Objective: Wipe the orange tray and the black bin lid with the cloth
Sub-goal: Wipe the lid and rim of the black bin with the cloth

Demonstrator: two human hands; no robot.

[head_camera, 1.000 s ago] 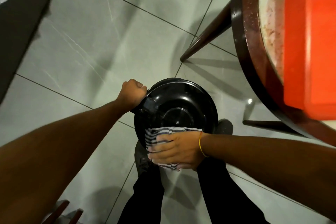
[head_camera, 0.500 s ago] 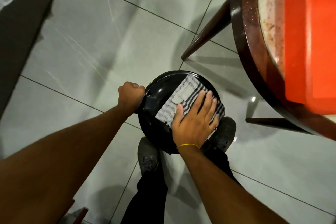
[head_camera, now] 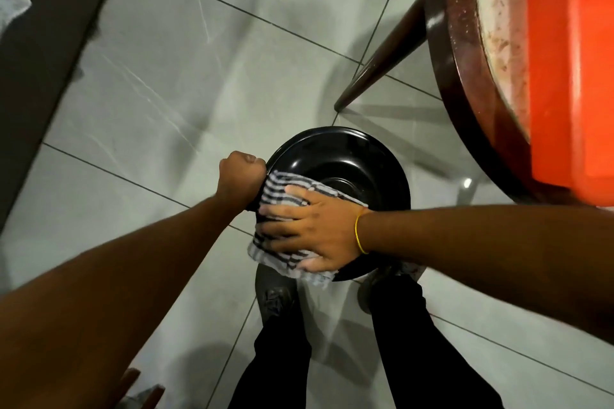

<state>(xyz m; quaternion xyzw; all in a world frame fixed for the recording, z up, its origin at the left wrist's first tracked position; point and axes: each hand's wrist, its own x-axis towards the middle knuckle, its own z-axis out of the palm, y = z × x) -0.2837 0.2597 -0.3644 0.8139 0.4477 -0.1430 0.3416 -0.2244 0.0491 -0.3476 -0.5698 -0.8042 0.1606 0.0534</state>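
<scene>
Black bin lid held over the tiled floor, above the person's shoes. Left hand fisted tight on the lid's left edge; right hand, fingers spread flat, presses the striped cloth onto the near-left rim. Orange tray on the worktop, upper right, well apart from the lid.

I see open floor left of the black bin lid; the table and its leg crowd the right.

Bin lid held above floor, over shoes. Cloth on lid's near-left part, right hand flat atop it. Left hand at lid's left edge. Tray on surface, right.
</scene>
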